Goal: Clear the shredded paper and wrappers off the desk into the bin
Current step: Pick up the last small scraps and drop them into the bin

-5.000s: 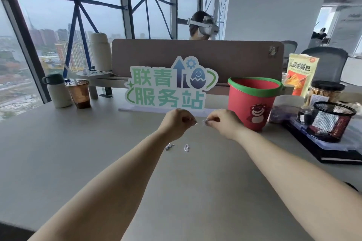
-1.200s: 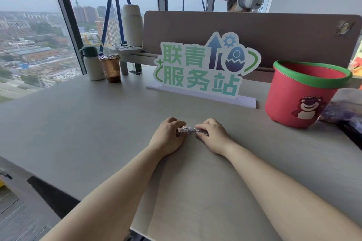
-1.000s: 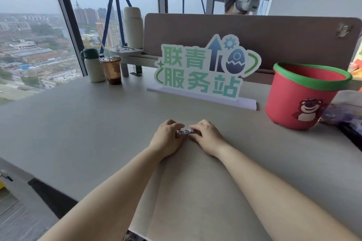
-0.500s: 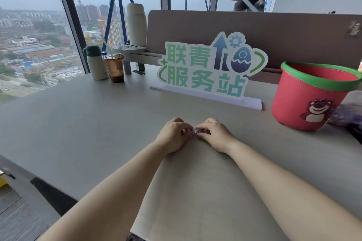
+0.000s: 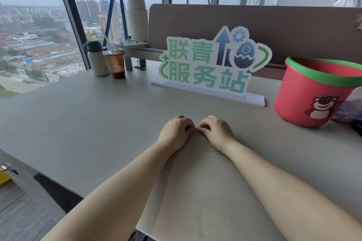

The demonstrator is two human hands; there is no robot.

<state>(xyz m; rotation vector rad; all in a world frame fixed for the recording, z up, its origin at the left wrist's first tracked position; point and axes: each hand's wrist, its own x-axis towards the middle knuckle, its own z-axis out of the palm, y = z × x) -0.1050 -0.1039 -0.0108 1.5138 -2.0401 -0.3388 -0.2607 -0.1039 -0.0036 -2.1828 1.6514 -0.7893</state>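
Pale grey desk (image 5: 82,123), wide and mostly bare. Both hands rest on it mid-surface, the left hand (image 5: 175,133) and right hand (image 5: 216,133) knuckle to knuckle, a sliver of silvery wrapper (image 5: 197,128) just showing between them. Beyond the hands stands a cut-out sign (image 5: 211,64). Off to their right, the red bin (image 5: 313,92). Far to their left, a cream flask (image 5: 97,58) touching an amber cup (image 5: 115,63).

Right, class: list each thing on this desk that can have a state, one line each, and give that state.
Left hand: curled, resting on the desk, pinching the scrap.
Right hand: curled, resting on the desk, pinching the scrap.
Scrap: small, shiny, mostly hidden between the fingertips.
Bin: upright, open; contents not visible.
Plastic cup: upright, lidded, dark liquid at the bottom.
Flask: upright, capped.
Sign: standing upright.
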